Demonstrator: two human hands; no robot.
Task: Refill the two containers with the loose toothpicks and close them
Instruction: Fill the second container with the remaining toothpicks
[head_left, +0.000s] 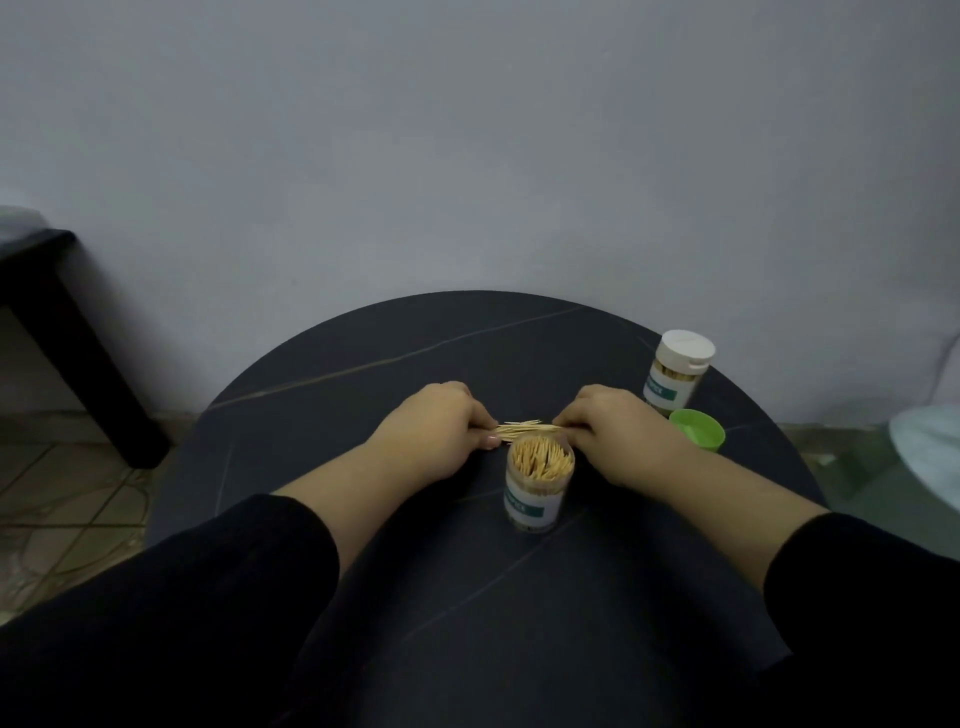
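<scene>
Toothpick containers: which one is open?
The centre container, nearest the person: lidless, toothpick tips exposed. The left hand and right hand pinch the loose toothpicks just behind it. The far-right container wears a white cap.

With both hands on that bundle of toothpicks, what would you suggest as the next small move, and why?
Probably lift the bundle and tip it upright into the open container right beside it: the left hand and right hand pinch its ends, the container has no lid on yet, and the green lid waits to its right.
</scene>
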